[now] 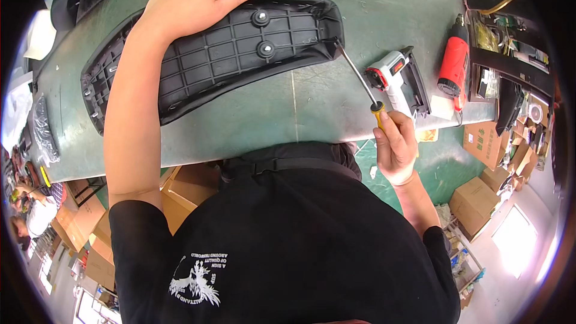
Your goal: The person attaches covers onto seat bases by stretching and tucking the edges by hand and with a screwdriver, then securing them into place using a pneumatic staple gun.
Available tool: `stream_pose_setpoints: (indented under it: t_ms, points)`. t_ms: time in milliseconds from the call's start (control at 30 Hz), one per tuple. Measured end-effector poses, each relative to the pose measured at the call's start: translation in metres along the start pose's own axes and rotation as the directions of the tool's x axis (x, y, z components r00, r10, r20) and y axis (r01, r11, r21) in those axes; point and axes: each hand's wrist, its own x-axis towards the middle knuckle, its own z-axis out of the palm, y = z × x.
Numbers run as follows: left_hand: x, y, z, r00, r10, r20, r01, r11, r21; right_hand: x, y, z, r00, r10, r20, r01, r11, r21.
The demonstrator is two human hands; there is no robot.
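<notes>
On the green worktable lies a long black panel [210, 54] with a ribbed plastic back facing up and black covering material folded over its rim. Two round fittings with bright studs stand out of the ribs near its right half. My left hand [195, 3] rests over the panel's far edge, thumb stretched along the rim, the other fingers partly hidden behind it. In my right hand [397, 144] is a screwdriver [364, 79] with a yellow and black handle. Its tip touches the folded covering at the panel's right end.
A white and black staple gun [393, 72] lies right of the screwdriver. Beyond it is a red heat gun [454, 57] beside a dark rack [510, 66] of supplies. Loose staples dot the green tabletop [384, 0]. Cardboard boxes [474, 204] stand below; another person [42, 213] is far left.
</notes>
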Motion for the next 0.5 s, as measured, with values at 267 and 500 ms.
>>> stream_pose_setpoints:
  t_ms: [267, 500]
  points:
    - [0.004, 0.005, 0.006, 0.998, 0.022, 0.062, -0.019, 0.998, -0.052, -0.024, -0.017, -0.016, 0.888, 0.449, 0.097, -0.374, 0.584, 0.720]
    - [-0.009, 0.010, 0.017, 0.976, 0.139, 0.167, -0.149, 0.987, 0.053, -0.044, 0.008, -0.076, 0.799, 0.488, 0.350, -0.453, 0.106, 0.885]
